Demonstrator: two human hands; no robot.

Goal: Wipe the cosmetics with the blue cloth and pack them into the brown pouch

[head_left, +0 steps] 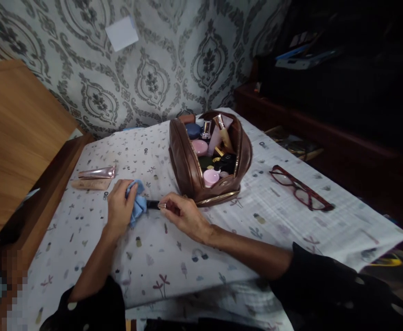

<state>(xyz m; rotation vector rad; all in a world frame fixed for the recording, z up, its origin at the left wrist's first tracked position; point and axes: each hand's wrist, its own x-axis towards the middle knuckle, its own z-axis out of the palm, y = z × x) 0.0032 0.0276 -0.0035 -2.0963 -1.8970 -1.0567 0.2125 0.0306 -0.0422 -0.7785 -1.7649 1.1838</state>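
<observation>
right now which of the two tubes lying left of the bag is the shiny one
The shiny pink metallic tube, the farther one. The tube just in front of it, nearer the left hand, is matte beige.

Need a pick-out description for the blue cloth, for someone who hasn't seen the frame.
Start at the open brown leather pouch full of cosmetics on the patterned bedsheet. Just to its left and nearer the camera, the left hand presses a crumpled blue cloth around one end of a slim black stick that the right hand holds. It is the only soft blue thing outside the pouch.
</observation>
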